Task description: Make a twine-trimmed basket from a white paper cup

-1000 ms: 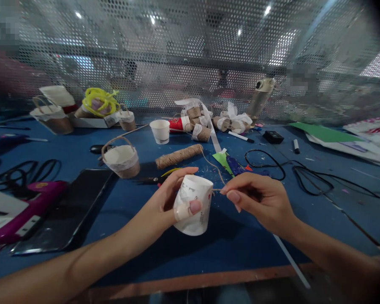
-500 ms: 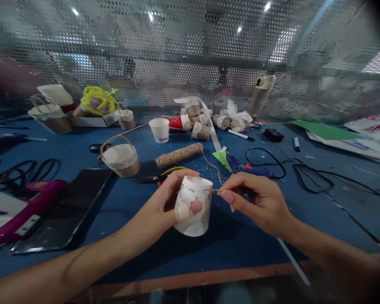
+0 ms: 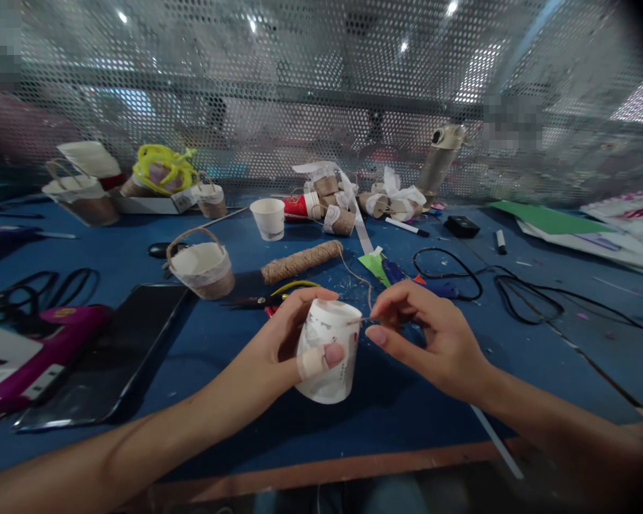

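Observation:
My left hand (image 3: 286, 343) is wrapped round a white paper cup (image 3: 329, 357), held tilted above the blue table (image 3: 203, 371); its thumb wears a bandage and presses the cup's side. My right hand (image 3: 429, 335) pinches a thin brown twine strand (image 3: 360, 280) right at the cup's upper edge. The strand runs back to a twine spool (image 3: 301, 261) lying on the table behind the cup.
Scissors (image 3: 268, 298) lie just behind my left hand. A small cup basket with a handle (image 3: 201, 265) stands to the left, near a dark tablet (image 3: 112, 350) and a magenta tool (image 3: 37, 364). Black cables (image 3: 514, 293) trail on the right. More cups and baskets line the perforated metal screen (image 3: 321, 93).
My right hand has moved left, bringing the twine end from a little right of the cup up to its edge. The left hand holds the cup almost still.

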Motion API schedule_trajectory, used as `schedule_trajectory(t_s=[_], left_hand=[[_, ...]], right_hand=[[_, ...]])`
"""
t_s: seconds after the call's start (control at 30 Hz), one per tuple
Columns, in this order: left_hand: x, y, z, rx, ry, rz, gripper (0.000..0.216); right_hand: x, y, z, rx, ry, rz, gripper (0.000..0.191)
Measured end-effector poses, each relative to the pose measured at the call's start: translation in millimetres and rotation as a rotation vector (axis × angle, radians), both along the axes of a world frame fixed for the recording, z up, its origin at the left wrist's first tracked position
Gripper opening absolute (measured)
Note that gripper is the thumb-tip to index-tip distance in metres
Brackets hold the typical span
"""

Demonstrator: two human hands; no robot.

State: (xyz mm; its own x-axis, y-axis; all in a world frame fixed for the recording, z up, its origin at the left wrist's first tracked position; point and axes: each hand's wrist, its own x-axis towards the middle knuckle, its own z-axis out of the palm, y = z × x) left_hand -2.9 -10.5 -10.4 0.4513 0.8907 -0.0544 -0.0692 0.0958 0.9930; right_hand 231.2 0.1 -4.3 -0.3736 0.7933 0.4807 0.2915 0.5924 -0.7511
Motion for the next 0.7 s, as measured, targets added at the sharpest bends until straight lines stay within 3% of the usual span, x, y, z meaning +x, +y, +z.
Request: schedule_trajectory(t_s=[0.3,0.7], left_hand=[[2.9,-0.9,3.4,-0.018,0.032,-0.028,0.047],[4.9,-1.6,5.4,0.005,0.070,-0.047,0.048]], right_hand=[[-3.2,-0.2,-1.7,0.027,0.017,0.065,0.021],[-5.7,-1.2,1.7,-0.014,0.030,0.115,0.007]])
